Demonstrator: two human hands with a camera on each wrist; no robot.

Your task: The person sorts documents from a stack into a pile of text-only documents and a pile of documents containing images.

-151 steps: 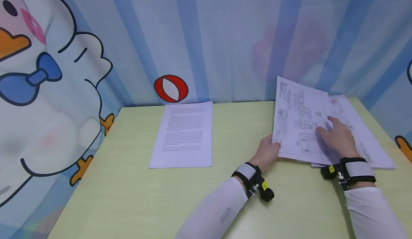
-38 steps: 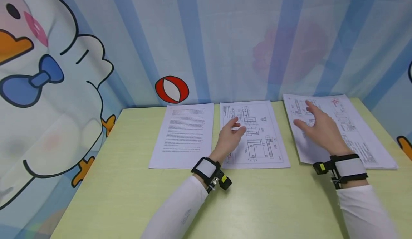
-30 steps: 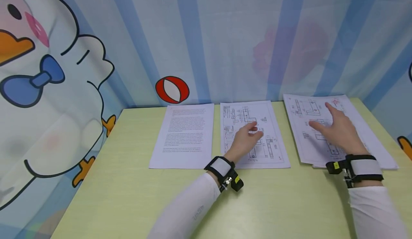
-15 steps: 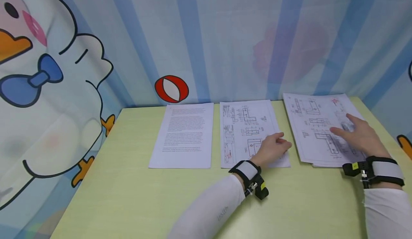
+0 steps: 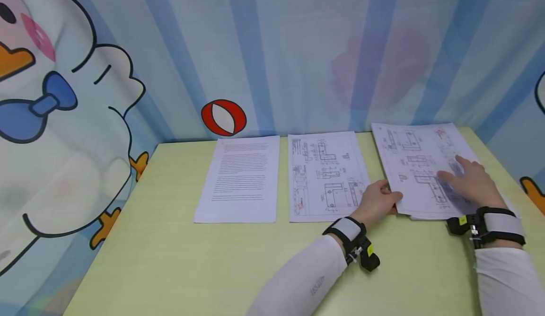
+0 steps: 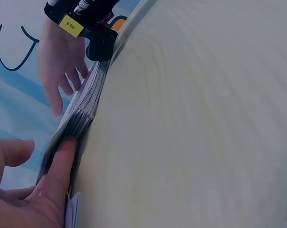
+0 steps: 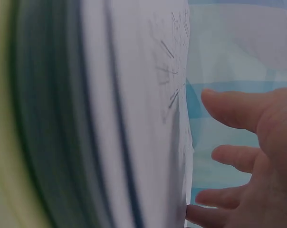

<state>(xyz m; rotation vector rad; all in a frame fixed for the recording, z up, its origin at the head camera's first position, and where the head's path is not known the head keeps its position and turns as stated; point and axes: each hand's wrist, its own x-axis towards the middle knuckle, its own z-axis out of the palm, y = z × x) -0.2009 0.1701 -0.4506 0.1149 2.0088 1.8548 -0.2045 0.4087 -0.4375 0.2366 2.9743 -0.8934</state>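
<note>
Left hand [image 5: 376, 203]: at the near left corner of the stack of technical drawings [image 5: 419, 169]. In the left wrist view one finger lies straight against the stack's layered edge, with the thumb standing clear of it; no pinch is evident. The remaining fingers are too hidden to report.

Right hand [image 5: 473, 186]: over the stack's right half, thumb and fingers spread. The lowest fingertip appears close to the paper; contact cannot be confirmed.

Stack: thick, slightly fanned, its top drawing skewed and further sheets protruding at the right.

Outward from the stack, an L-bracket drawing sheet [image 5: 318, 176] lies flat just to its left, and a printed text page [image 5: 236, 179] lies flat farther left, apart from the drawing. Table surface [image 5: 191, 268] extends on the near side of the stack; a striped curtain [image 5: 306, 60] hangs behind it.

Progress, as judged: two pages are laid out singly, side by side. The stack's sheets remain unseparated; the bulk of the work is outstanding.
</note>
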